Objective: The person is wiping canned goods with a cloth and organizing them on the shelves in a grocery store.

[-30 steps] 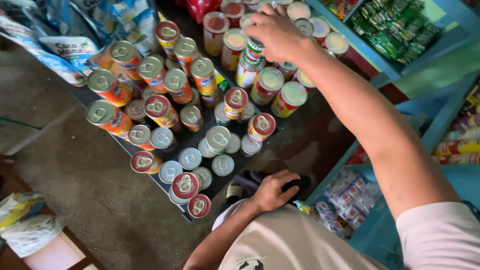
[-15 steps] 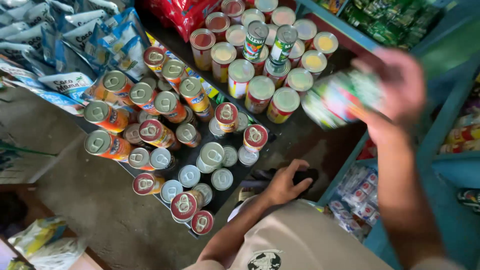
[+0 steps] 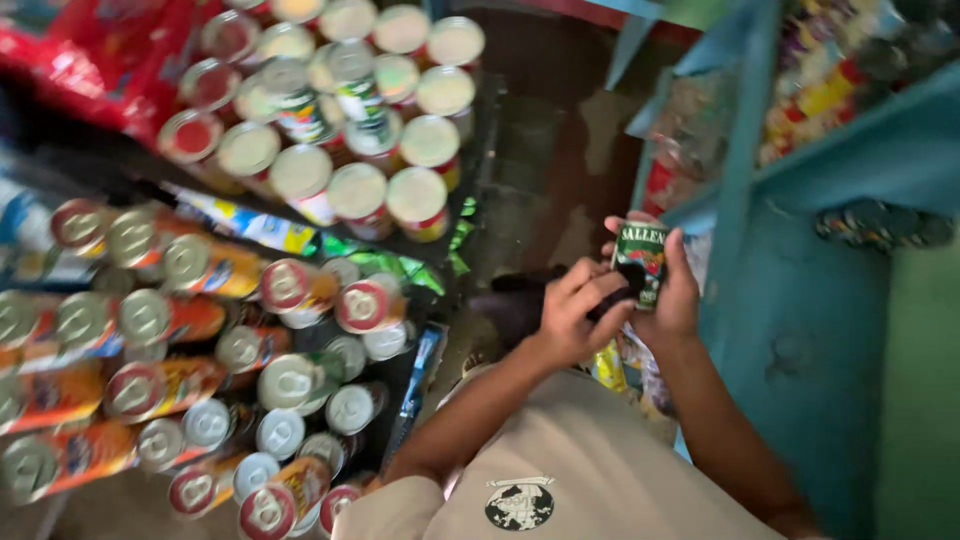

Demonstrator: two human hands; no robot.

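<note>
Shelf unit: a blue shelf unit [image 3: 800, 330] fills the right of the frame; the goods on its upper shelf are too blurred to tell apart.
Cans: rows of cans [image 3: 200, 340] cover the left half, some upright, some lying on their sides, silver tops facing up; the lowest ones are cut off by the bottom edge, and motion blur smears their labels.
Packets: red packets [image 3: 110, 60] sit in the upper left, mostly out of focus and cropped by the frame edge.
Shirt: a beige shirt [image 3: 590, 470] with a round dark patch takes up the bottom centre.
Right hand: the right hand [image 3: 672, 300] is wrapped around a green can [image 3: 641, 262] from behind, just right of centre, close to the shelf unit.
Left hand: the left hand [image 3: 575, 315] is curled, its fingers pressing a small dark object against the front of the can; I cannot make out what that object is.
Green can: held upright between both hands, its lower part hidden by fingers.
</note>
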